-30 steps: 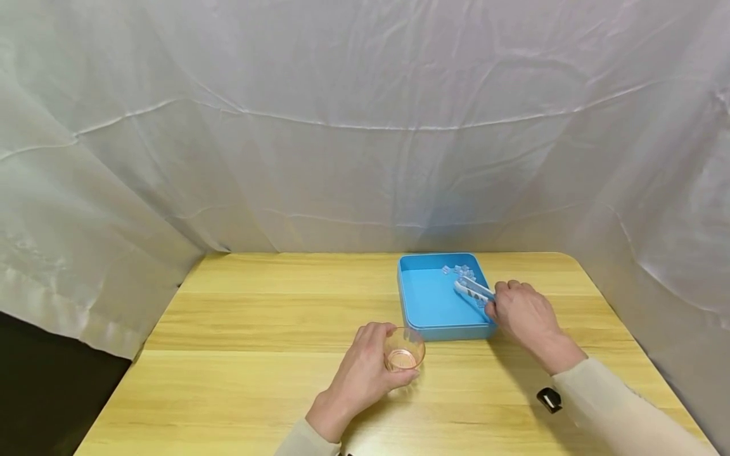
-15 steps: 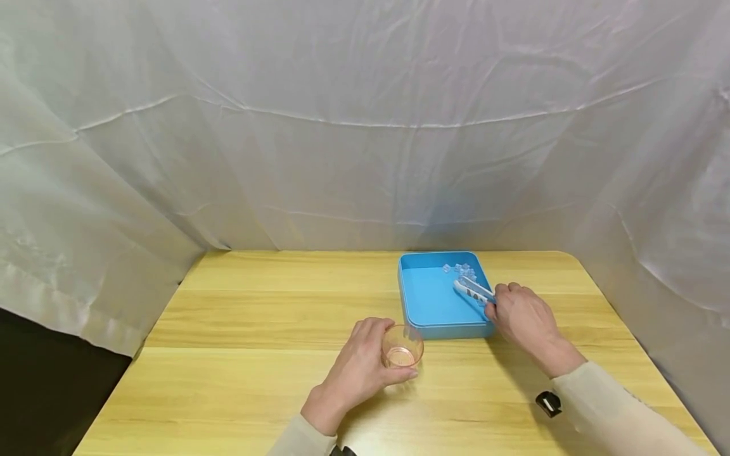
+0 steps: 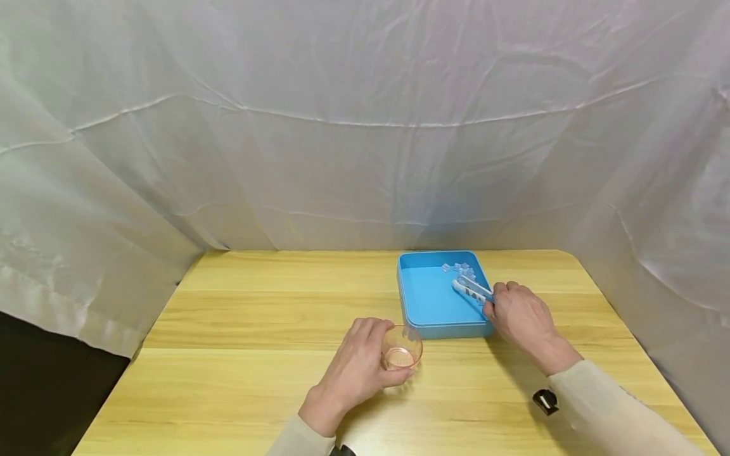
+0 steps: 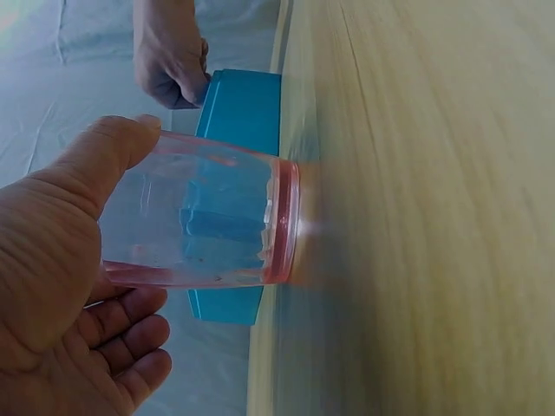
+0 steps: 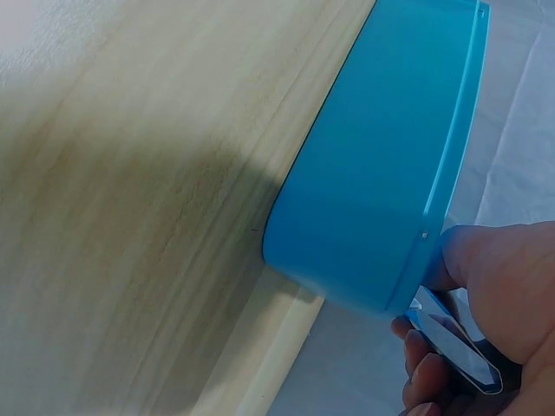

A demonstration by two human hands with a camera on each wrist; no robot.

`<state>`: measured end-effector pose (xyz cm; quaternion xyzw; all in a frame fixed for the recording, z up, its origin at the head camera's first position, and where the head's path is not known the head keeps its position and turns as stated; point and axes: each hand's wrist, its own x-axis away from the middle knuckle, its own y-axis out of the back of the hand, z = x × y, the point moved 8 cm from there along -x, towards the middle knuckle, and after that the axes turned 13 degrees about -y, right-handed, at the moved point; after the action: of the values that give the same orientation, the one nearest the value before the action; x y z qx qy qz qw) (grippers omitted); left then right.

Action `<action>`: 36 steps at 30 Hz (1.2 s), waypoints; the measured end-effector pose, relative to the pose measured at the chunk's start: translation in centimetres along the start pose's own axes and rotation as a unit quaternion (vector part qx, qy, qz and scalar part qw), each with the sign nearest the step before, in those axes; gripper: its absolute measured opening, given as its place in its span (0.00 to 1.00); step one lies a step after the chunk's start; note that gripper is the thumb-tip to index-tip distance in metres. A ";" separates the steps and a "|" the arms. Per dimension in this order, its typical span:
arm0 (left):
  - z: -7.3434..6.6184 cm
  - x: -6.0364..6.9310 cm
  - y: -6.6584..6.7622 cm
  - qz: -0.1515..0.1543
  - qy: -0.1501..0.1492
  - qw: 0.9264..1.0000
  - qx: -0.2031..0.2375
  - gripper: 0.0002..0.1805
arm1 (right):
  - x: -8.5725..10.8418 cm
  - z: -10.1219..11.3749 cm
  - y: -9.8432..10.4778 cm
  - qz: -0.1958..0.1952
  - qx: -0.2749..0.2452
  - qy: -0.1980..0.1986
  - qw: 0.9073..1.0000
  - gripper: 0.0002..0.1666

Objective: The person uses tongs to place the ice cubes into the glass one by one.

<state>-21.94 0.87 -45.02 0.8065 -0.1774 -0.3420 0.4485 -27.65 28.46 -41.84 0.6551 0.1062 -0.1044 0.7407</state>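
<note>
Around the side of a clear pinkish glass (image 3: 402,348) curl the thumb and fingers of my left hand (image 3: 355,361). The glass (image 4: 208,212) stands upright on the table in front of the blue tray; I make out nothing inside it. My right hand (image 3: 523,320) grips a pair of white and blue tongs (image 3: 473,290) over the right rim of the blue tray (image 3: 430,326). Their tips reach down among several clear ice-like cubes (image 3: 464,270) at the tray's back right. Whether a cube sits between the tips is too small to tell. The right wrist view shows the tongs' rear end (image 5: 455,347) in the hand.
The wooden table (image 3: 256,380) spreads left and in front of the tray. A pale grey curtain (image 3: 353,158) hangs behind it and along both sides. A black device (image 3: 545,401) shows at the right sleeve.
Both hands keep nearly the same places. The glass and the left hand have shifted very slightly left in the view; the tongs stay among the cubes.
</note>
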 end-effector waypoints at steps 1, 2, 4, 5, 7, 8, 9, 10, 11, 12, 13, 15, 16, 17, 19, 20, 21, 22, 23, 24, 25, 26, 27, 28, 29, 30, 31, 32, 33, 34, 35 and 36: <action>0.0 0.0 0.0 0.000 0.000 1.000 -0.002 0.44 | 0.0 0.0 0.0 0.001 0.001 -0.001 1.000 0.15; 0.0 0.0 0.0 0.001 0.000 1.000 -0.004 0.44 | 0.0 0.0 0.0 0.003 0.002 -0.002 1.000 0.15; 0.0 0.0 0.1 0.001 -0.001 1.000 -0.010 0.44 | 0.0 0.0 0.0 0.005 0.003 -0.003 1.000 0.15; 0.0 0.0 0.1 0.000 -0.003 1.000 -0.013 0.44 | 0.0 0.0 0.0 0.005 0.003 -0.003 1.000 0.15; -0.1 0.0 0.2 -0.001 -0.005 1.000 -0.018 0.44 | 0.0 0.1 0.0 0.004 0.005 -0.001 1.000 0.14; -0.1 0.1 0.2 -0.003 -0.006 1.000 -0.020 0.43 | 0.0 0.1 0.0 0.004 0.005 -0.001 1.000 0.14; -0.2 0.1 0.2 -0.005 -0.008 1.000 -0.022 0.43 | 0.0 0.1 0.0 0.004 0.006 0.001 1.000 0.14; -0.2 0.1 0.2 -0.007 -0.009 1.000 -0.023 0.43 | 0.0 0.1 0.0 0.004 0.006 0.002 1.000 0.14; -0.2 0.0 0.2 -0.008 -0.009 1.000 -0.022 0.43 | -0.1 0.1 0.0 0.007 0.006 0.001 1.000 0.14; -0.2 0.0 0.2 -0.007 -0.007 1.000 -0.020 0.43 | -0.1 0.1 -0.1 0.008 0.006 0.000 1.000 0.14; -0.2 0.0 0.2 -0.008 -0.007 1.000 -0.018 0.43 | -0.1 0.2 -0.1 0.010 0.005 -0.001 1.000 0.15; -0.2 0.0 0.2 -0.009 -0.006 1.000 -0.014 0.43 | -0.1 0.2 -0.1 0.012 0.005 -0.003 1.000 0.15; -0.2 0.0 0.2 -0.010 -0.005 1.000 -0.011 0.42 | 0.0 0.2 -0.1 0.012 0.005 -0.003 1.000 0.15; -0.2 0.0 0.2 -0.009 -0.003 1.000 -0.009 0.42 | 0.0 0.2 -0.1 0.012 0.006 -0.004 1.000 0.15; -0.2 0.0 0.1 -0.010 -0.001 1.000 -0.005 0.42 | 0.0 0.2 0.0 0.010 0.007 -0.003 1.000 0.15; -0.2 0.0 0.1 -0.010 0.000 1.000 -0.005 0.43 | 0.0 0.2 0.0 0.009 0.007 -0.001 1.000 0.14; -0.2 0.0 0.1 -0.010 0.002 1.000 -0.002 0.43 | 0.1 0.3 0.0 0.008 0.007 0.001 1.000 0.14; -0.1 0.0 0.1 -0.010 0.002 1.000 -0.001 0.43 | 0.1 0.3 0.0 0.006 0.006 0.002 1.000 0.14; -0.1 0.0 0.1 -0.009 0.003 1.000 0.000 0.43 | 0.1 0.3 0.0 0.005 0.005 0.004 1.000 0.14; -0.1 0.0 0.1 -0.010 0.004 1.000 0.000 0.43 | 0.2 0.4 0.0 0.002 0.004 0.007 1.000 0.14; -0.1 0.1 0.1 -0.010 0.004 1.000 0.001 0.43 | 0.3 0.4 0.0 0.000 0.001 0.009 1.000 0.14; -0.1 0.1 0.1 -0.011 0.004 1.000 0.001 0.43 | 0.3 0.5 0.1 -0.002 -0.001 0.012 1.000 0.15; -0.1 0.1 0.1 -0.011 0.005 1.000 0.002 0.43 | 0.4 0.5 0.1 -0.004 -0.002 0.014 1.000 0.15; -0.1 0.1 0.1 -0.012 0.004 1.000 0.003 0.43 | 0.5 0.5 0.2 -0.005 -0.004 0.015 1.000 0.15; -0.1 0.1 0.1 -0.013 0.004 1.000 0.003 0.43 | 0.5 0.5 0.2 -0.007 -0.005 0.016 1.000 0.14; -0.1 0.1 0.1 -0.013 0.004 1.000 0.004 0.43 | 0.6 0.6 0.3 -0.008 -0.005 0.017 1.000 0.14; -0.1 0.1 0.1 -0.014 0.004 1.000 0.007 0.43 | 0.6 0.6 0.3 -0.008 -0.006 0.017 1.000 0.14; -0.1 0.1 0.1 -0.015 0.004 1.000 0.008 0.43 | 0.7 0.6 0.3 -0.008 -0.007 0.017 1.000 0.14; 0.0 0.1 0.1 -0.014 0.006 1.000 0.010 0.43 | 0.7 0.6 0.4 -0.007 -0.007 0.017 1.000 0.14; 0.0 0.1 0.1 -0.015 0.007 1.000 0.012 0.43 | 0.7 0.7 0.4 -0.006 -0.007 0.017 1.000 0.14; 0.0 0.1 0.1 -0.013 0.009 1.000 0.014 0.43 | 0.7 0.7 0.4 -0.004 -0.008 0.017 1.000 0.15; 0.0 0.1 0.0 -0.011 0.012 1.000 0.015 0.43 | 0.7 0.7 0.4 0.000 -0.009 0.015 1.000 0.15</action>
<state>-21.91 0.78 -45.06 0.8189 -0.1685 -0.3348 0.4346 -26.82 27.80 -41.60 0.6501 0.1183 -0.0931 0.7448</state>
